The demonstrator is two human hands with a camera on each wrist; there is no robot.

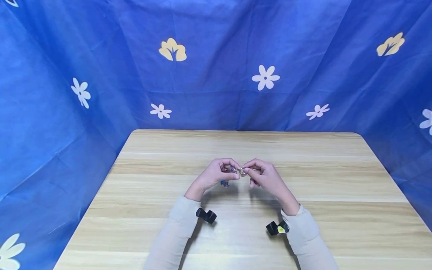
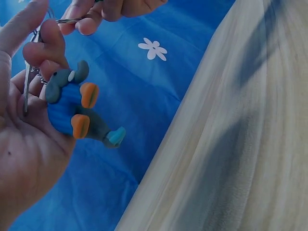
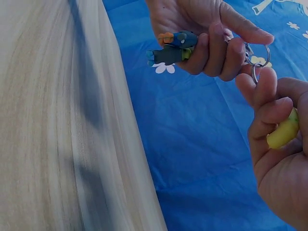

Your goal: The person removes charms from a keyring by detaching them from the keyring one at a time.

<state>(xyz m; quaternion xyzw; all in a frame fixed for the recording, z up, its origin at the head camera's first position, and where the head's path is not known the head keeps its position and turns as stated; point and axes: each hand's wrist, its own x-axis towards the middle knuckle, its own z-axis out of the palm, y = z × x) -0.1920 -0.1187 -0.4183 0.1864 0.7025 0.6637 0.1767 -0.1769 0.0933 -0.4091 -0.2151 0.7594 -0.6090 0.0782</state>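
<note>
while left hand [image 1: 216, 173] grips charm [image 2: 77, 108], right hand [image 1: 264, 176] pinches ring [image 3: 262, 54]

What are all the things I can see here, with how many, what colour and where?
Keyring charm: one, blue and grey figure with orange patches, lying in the left palm.
Metal ring: one visible for sure, silver, pinched between the fingertips of both hands above the table.
Yellow piece: one, yellow, tucked in the right palm; too little shows to say what it is.
Table: one, light wood, under the hands.
Cloth backdrop: one, blue with white and yellow flowers, behind and beside the table.
Wrist cameras: two, black, one on each wrist.
Sleeves: two, beige, on the forearms.
Left hand: holds the charm and ring.
Right hand: pinches the ring.
</note>
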